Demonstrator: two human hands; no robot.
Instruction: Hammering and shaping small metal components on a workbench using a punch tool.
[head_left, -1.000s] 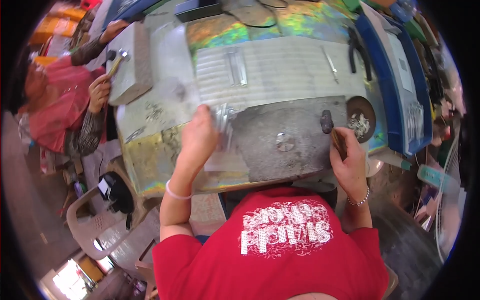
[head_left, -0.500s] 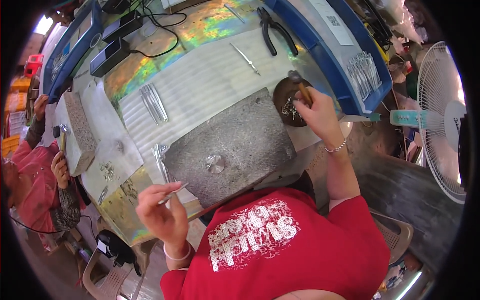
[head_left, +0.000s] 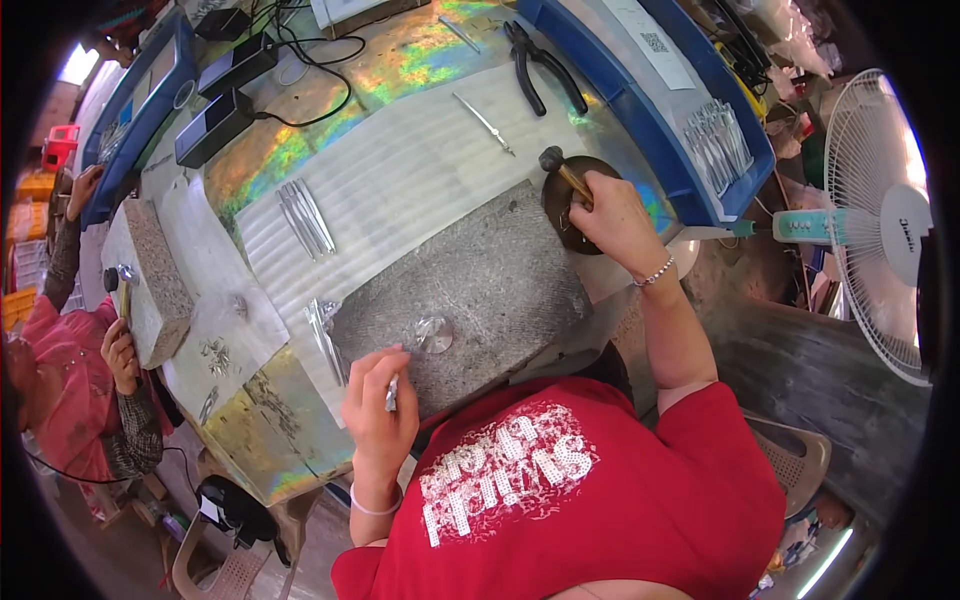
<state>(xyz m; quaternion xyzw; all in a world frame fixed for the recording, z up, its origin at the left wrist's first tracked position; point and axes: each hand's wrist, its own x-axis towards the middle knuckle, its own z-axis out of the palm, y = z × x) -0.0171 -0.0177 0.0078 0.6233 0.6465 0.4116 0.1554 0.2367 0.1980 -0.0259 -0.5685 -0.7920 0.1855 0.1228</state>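
Observation:
My left hand (head_left: 380,412) is closed around a slim silvery metal piece (head_left: 391,393), beside the near left edge of a grey stone block (head_left: 480,270). A round shiny metal disc (head_left: 434,335) lies on the block, just beyond my fingertips. In my right hand (head_left: 618,222) is a hammer (head_left: 552,158) with a dark head and a wooden handle. That hand hovers over a dark brown bowl (head_left: 554,208) at the block's far right corner, covering much of it. Small metal bits show inside the bowl; whether my fingers also pinch one is hidden.
Silvery strips (head_left: 306,218) and a thin pointed tool (head_left: 484,124) lie on a white foam sheet (head_left: 390,150). Black-handled pliers (head_left: 540,70) and a blue tray (head_left: 660,140) stand beyond. At left, a co-worker's hand (head_left: 120,355) holds a hammer by another stone block (head_left: 155,280). A fan (head_left: 880,225) stands right.
My left hand has moved right, toward the stone block, and its metal piece has turned. My right hand has shifted slightly left with the hammer, its fingers now lower over the bowl.

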